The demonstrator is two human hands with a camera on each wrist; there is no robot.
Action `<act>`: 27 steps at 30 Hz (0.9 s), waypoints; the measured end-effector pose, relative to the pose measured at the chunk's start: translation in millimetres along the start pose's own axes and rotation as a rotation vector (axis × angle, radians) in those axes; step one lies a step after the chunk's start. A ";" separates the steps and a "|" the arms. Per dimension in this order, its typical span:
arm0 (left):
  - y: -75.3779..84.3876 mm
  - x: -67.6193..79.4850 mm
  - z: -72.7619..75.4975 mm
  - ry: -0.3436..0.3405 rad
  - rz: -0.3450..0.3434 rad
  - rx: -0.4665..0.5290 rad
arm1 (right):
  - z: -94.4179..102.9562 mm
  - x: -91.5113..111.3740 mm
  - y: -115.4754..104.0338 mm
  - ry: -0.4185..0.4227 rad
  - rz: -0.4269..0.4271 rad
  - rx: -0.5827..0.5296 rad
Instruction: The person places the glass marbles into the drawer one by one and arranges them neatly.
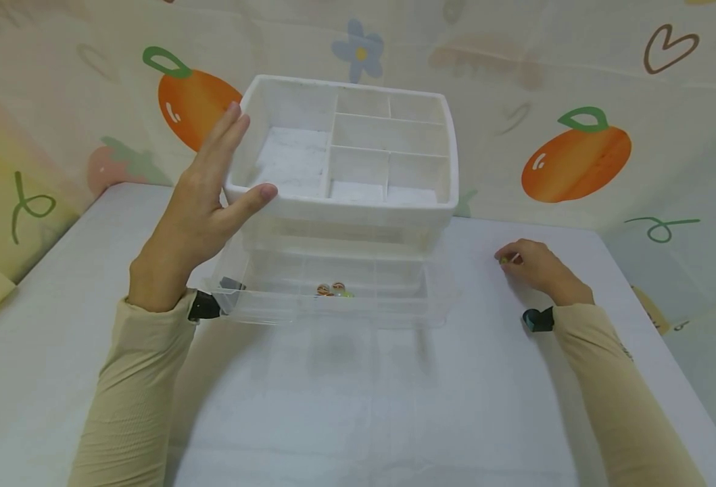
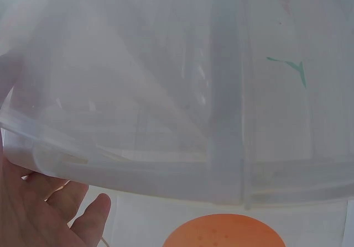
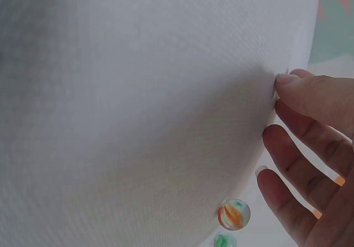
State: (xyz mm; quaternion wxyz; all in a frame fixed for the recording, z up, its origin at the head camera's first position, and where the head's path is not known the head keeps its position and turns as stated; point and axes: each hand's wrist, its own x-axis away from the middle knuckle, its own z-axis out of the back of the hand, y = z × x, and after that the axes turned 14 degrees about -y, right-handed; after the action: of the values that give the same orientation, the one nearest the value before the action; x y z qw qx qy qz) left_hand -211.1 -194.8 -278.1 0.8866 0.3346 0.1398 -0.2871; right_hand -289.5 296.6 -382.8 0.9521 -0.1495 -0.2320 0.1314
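In the head view a white storage box (image 1: 297, 201) with a divided top tray stands in the middle. My left hand (image 1: 196, 210) rests against its left side, fingers straight, thumb over the front rim. Below the tray, a clear drawer (image 1: 272, 308) juts toward me, with several marbles (image 1: 338, 289) inside. Far to the right, my right hand (image 1: 537, 267) is low over the table, thumb and forefinger pinching a small yellow-green marble (image 1: 504, 260). The right wrist view shows an orange-streaked marble (image 3: 234, 214) and a green one (image 3: 224, 240) beside the little finger.
A white cloth covers the table (image 1: 333, 419). Behind it hangs a printed backdrop (image 1: 485, 101) with orange fruit and a blue flower. The left wrist view is mostly filled by clear plastic (image 2: 138, 92).
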 end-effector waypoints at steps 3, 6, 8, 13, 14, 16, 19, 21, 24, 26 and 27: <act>0.1 -0.2 0.1 -0.003 0.007 -0.001 | -0.3 0.8 -0.3 0.004 0.016 0.004; 0.3 -0.2 0.2 -0.006 0.012 -0.001 | -0.6 0.9 0.0 0.007 0.032 0.012; 0.2 -0.1 0.2 -0.004 0.011 -0.003 | -1.0 0.9 0.0 0.013 0.040 0.019; 0.1 0.3 0.1 0.001 0.006 0.000 | -1.6 2.7 0.8 0.038 0.052 0.024; 0.2 0.5 0.0 0.001 0.006 0.002 | -1.6 3.2 0.8 0.042 0.053 0.020; 0.1 0.4 0.1 0.003 0.003 0.002 | -1.6 4.2 0.7 0.045 0.052 0.011; -0.3 0.1 -0.1 0.004 -0.001 0.001 | -2.0 5.8 -0.5 0.034 0.038 -0.007; -0.4 -0.1 -0.3 0.004 -0.004 0.003 | -2.5 6.9 -1.1 0.025 0.027 -0.016; -0.4 0.0 -0.5 0.001 -0.002 0.007 | -2.6 8.8 -2.0 0.030 0.036 -0.021; -0.2 0.2 -0.6 0.000 0.000 0.007 | -2.2 10.1 -2.2 0.041 0.052 -0.018; -0.1 0.2 -0.7 -0.002 0.002 0.007 | -2.1 10.8 -2.8 0.046 0.056 -0.017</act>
State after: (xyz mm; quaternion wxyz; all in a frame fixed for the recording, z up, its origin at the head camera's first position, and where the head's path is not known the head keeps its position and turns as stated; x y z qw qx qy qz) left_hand -211.0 -194.6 -278.7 0.8858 0.3377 0.1376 -0.2871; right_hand -278.7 297.0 -379.2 0.9519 -0.1669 -0.2068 0.1528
